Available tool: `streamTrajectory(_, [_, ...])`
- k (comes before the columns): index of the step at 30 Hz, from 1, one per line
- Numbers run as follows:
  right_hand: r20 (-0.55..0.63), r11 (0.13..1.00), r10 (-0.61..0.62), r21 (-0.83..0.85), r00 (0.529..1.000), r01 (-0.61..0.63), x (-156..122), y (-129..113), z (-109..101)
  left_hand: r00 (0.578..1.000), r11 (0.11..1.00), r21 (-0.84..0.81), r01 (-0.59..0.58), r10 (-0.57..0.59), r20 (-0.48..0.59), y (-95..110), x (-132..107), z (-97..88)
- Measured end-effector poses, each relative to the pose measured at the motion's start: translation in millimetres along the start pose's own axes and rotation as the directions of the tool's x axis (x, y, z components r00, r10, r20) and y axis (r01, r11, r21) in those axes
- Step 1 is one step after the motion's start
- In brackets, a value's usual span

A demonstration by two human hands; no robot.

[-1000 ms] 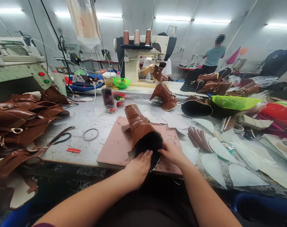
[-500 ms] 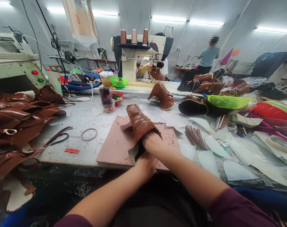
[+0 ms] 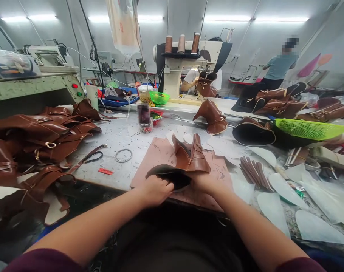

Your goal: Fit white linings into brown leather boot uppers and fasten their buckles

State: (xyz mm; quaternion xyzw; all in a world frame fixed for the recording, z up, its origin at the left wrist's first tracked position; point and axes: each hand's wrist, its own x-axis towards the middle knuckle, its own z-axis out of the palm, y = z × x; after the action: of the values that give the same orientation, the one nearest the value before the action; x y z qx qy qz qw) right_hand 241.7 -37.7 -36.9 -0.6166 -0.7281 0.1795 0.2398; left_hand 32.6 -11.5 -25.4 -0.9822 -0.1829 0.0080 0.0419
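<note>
A brown leather boot upper with a black lining lies flattened on a pink board at the table's near edge. My left hand is closed on the dark rim of its opening at the left. My right hand grips the same rim at the right, under the brown straps. Both forearms reach in from below.
A heap of brown uppers fills the left. Scissors, a ring and a red tag lie left of the board. White cut pieces and a green basket sit right. Another person sews behind a machine; one stands far right.
The upper stood with its opening toward me and my right hand went inside it. Now it is turned and pressed flat, both hands gripping its rim. The camera shifted left.
</note>
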Motion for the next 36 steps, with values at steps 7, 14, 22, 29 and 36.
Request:
streamTrajectory(7, [0.272, 0.951, -0.262, -0.088, 0.926, 0.295, -6.4, 2.0, -2.5, 0.973, 0.975, -0.067, 0.213, -0.218, -0.075, 21.9, 31.0, 16.9])
streamTrajectory(14, [0.369, 0.927, -0.332, -0.044, 0.868, 0.374, -17.9, 20.3, -1.9, 0.969, 0.938, -0.245, 0.246, -0.235, 0.074, 25.1, 6.1, 23.9])
streamTrajectory(22, [0.364, 0.934, -0.346, 0.047, 0.865, 0.354, -54.0, 37.6, -12.7, 0.992, 0.947, -0.299, 0.117, -0.100, 0.072, 16.4, -19.4, 20.4])
streamTrajectory(29, [-0.059, 0.948, 0.010, 0.319, 0.998, 0.009, -42.7, 5.0, 8.6, 0.828, 0.904, -0.274, 0.328, -0.415, -0.377, -3.2, -58.8, 2.6])
streamTrajectory(36, [-0.263, 0.912, 0.116, 0.409, 0.958, 0.002, 18.5, -54.3, 17.3, 0.697, 0.461, -0.767, 0.447, -0.717, -0.025, -7.6, -8.9, 3.0])
